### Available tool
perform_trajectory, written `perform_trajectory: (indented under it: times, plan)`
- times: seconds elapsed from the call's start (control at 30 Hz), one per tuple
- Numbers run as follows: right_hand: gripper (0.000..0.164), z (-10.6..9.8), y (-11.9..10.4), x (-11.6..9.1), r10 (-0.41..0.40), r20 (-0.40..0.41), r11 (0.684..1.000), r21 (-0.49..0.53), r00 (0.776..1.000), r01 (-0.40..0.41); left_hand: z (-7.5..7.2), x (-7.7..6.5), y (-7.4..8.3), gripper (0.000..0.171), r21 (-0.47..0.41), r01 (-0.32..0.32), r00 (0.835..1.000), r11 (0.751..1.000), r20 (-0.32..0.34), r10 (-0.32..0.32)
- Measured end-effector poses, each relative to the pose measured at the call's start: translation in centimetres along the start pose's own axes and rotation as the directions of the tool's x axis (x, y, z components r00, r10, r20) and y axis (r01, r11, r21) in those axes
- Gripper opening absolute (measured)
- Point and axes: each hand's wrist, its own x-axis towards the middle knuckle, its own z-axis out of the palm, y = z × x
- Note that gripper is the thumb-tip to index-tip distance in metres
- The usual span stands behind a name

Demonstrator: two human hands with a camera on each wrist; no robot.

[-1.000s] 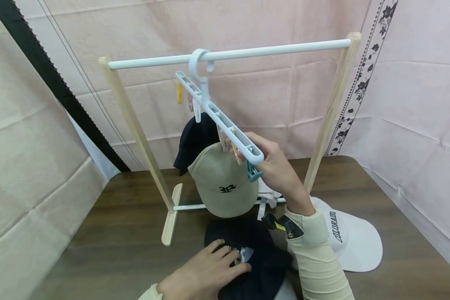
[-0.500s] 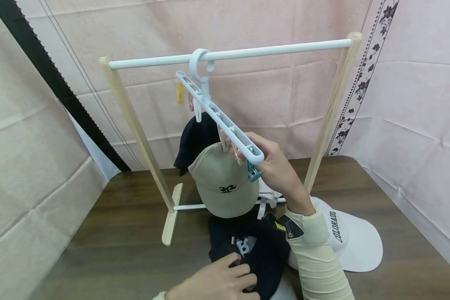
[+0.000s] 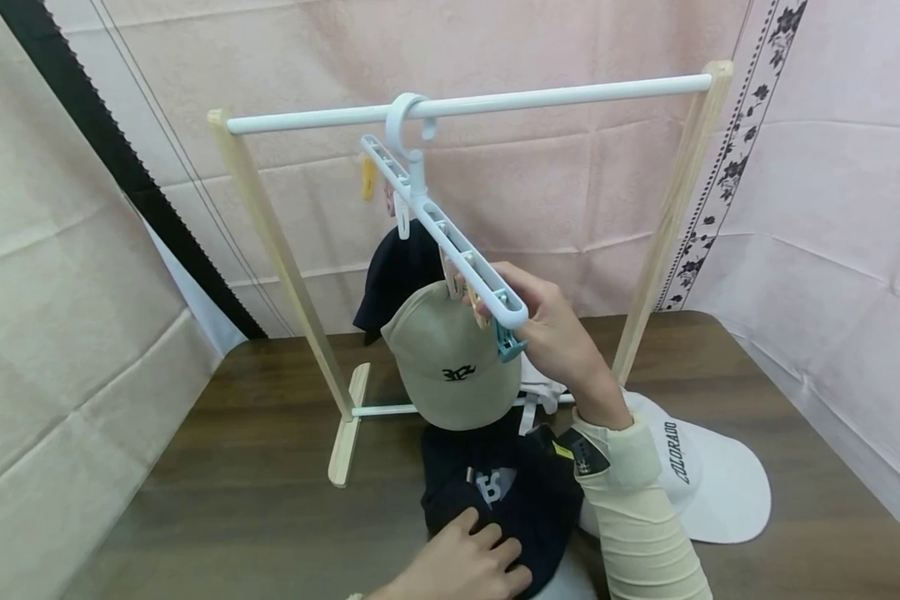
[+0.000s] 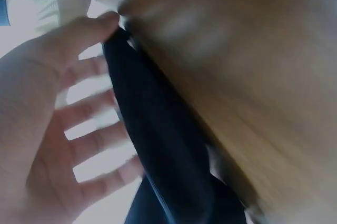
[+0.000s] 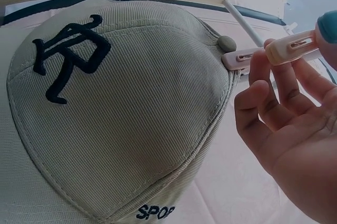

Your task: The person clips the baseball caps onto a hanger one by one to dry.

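Observation:
My left hand (image 3: pixel 461 558) grips a navy baseball cap (image 3: pixel 506 475) with a light patch, low at the front of the table. Its thumb and fingers lie on either side of the dark edge (image 4: pixel 158 124) in the left wrist view. My right hand (image 3: pixel 555 333) is up at the near end of a pale blue hanger (image 3: pixel 461 254), fingers pinching a peach clothespin (image 5: pixel 289 48). Beside it a pink clothespin (image 5: pixel 242 58) holds a beige cap (image 3: pixel 450 358) by the crown. A teal clothespin (image 3: pixel 508 342) hangs at the hanger's tip.
The hanger hooks over the white rod (image 3: pixel 540 100) of a wooden-legged rack. Another dark cap (image 3: pixel 401 275) hangs farther back. A white cap (image 3: pixel 720 479) lies on the wooden table (image 3: pixel 255 500) at right. A yellow clothespin (image 3: pixel 368 177) hangs at the hanger's far end.
My left hand has moved toward me and slightly right over the navy cap, uncovering its light patch. The right hand has stayed at the clothespins.

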Motion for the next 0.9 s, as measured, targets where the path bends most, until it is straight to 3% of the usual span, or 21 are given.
perform_trajectory:
  times: [0.13, 0.33, 0.63, 0.8, 0.9]
  plan:
    - [0.021, 0.0, 0.0, 0.0, -0.009, 0.007, 1.000, 0.003, 1.000, 0.009, -0.3, 0.8, 0.5, 0.022, 0.020, 0.043, 0.999, 0.999, 0.026, -0.044]
    - [0.019, -0.1, -0.2, 0.0, -0.021, 0.006, 1.000, -0.003, 1.000, 0.022, 0.0, 1.6, 0.8, 0.025, 0.044, 0.024, 0.995, 0.999, 0.097, -0.028]
    - [0.017, 0.1, 0.2, -0.2, -0.006, 0.018, 1.000, -0.003, 1.000, 0.006, 0.1, 2.1, 0.8, 0.026, 0.086, 0.001, 0.995, 0.996, 0.104, -0.010]
    - [0.015, 0.1, 0.2, -0.1, -0.010, 0.023, 1.000, -0.018, 1.000, 0.010, -1.7, 2.6, -0.4, 0.011, 0.038, -0.003, 0.979, 0.999, 0.203, -0.005]
    - [0.012, 0.1, 0.1, 0.0, -0.022, 0.030, 1.000, -0.013, 0.999, 0.022, -3.5, 2.8, -1.8, 0.011, -0.059, 0.058, 0.956, 0.997, 0.291, -0.038]
